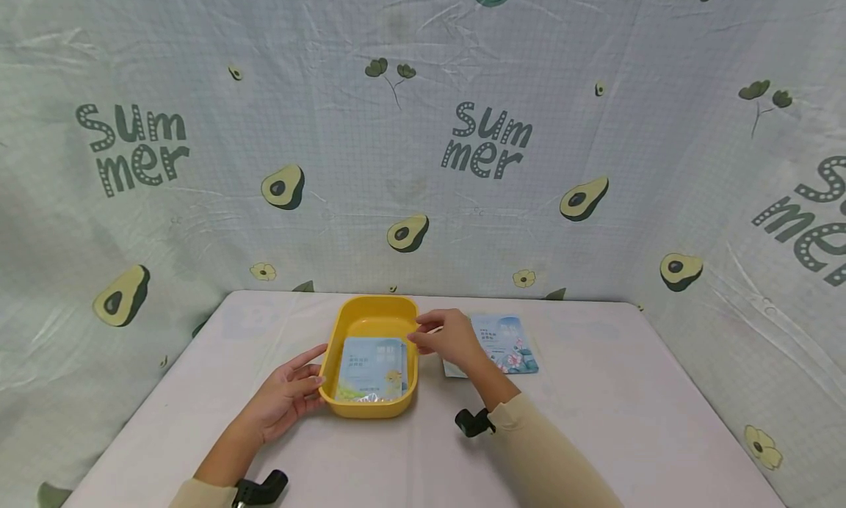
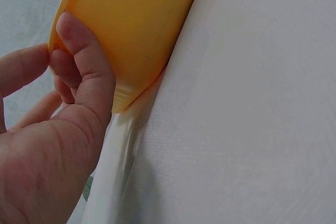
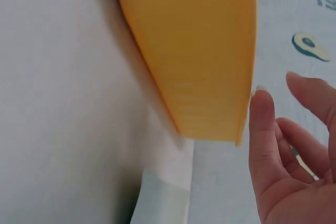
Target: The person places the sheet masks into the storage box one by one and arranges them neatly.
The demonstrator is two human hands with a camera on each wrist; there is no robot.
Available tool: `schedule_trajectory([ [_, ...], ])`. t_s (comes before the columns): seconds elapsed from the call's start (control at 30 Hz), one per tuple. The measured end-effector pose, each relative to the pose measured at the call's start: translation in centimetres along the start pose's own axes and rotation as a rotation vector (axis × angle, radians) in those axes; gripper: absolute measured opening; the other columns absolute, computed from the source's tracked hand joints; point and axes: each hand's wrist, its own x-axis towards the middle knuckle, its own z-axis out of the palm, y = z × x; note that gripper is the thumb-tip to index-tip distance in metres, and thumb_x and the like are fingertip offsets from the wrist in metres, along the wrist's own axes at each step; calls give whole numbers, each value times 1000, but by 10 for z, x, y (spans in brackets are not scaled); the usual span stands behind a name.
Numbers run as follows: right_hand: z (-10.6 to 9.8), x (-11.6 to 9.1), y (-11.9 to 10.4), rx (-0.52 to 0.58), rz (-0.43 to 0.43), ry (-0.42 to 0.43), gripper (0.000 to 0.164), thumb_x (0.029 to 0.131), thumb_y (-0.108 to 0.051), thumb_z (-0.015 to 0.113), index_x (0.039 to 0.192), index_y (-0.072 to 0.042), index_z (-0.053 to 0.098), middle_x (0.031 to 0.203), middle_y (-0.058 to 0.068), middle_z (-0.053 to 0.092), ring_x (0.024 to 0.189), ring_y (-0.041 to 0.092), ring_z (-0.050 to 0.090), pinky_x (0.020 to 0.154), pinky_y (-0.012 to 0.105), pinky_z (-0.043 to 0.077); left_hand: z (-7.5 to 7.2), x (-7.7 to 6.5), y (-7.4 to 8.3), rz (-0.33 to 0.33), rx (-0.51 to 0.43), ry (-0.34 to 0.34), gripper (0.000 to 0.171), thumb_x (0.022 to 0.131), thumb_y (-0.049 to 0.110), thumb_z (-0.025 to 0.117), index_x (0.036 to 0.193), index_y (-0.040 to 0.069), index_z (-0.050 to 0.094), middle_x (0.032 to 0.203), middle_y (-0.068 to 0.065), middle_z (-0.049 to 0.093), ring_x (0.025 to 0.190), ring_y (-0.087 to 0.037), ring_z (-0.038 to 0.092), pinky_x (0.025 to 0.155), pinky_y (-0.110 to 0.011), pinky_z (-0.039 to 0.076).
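Observation:
A yellow plastic tray [image 1: 377, 412] sits on the table with light-blue printed flat packets [image 1: 370, 365] in its near part. On its left side my left hand [image 1: 287, 398] grips the rim; in the left wrist view the thumb [image 2: 76, 38] lies against the outer wall and a fingertip meets the edge. My right hand [image 1: 449, 335] is at the right rim with loosely bent fingers and nothing visible between them. Its thumb [image 3: 262, 124] lies close against the tray's edge in the right wrist view. More blue packets [image 1: 505, 343], printed with pink flowers, lie beyond the right hand, partly covered by it.
The table [image 1: 595, 412] has a pale cloth over it. Behind and at both sides hangs a light curtain [image 1: 330, 126] with avocado and "summer" prints. The table's back edge runs just behind the tray.

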Motion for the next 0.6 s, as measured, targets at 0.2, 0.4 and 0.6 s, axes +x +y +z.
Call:
schedule_trajectory([
  [0.2,-10,-4,13,56,-7,8,55,86,-30,83,131,-4,67,104,7,72,82,17,74,78,32,63,0,0,1,1,1,1,75,101,6,59,165,13,20,116,-4,55,94,-17,65,86,-27,61],
  [0.4,-18,-8,23,113,-38,28,46,88,-28,82,127,-8,70,110,8,74,87,18,75,80,32,63,0,0,-1,17,-9,-23,76,102,4,58,165,10,17,114,-2,55,91,-15,65,82,-25,60],
  [0.6,-23,-10,32,158,-69,47,44,88,-30,81,126,-11,71,111,7,75,94,23,76,82,31,63,-1,-1,-1,21,-16,-39,76,102,3,58,165,9,15,113,-2,55,90,-14,65,81,-25,60],
])
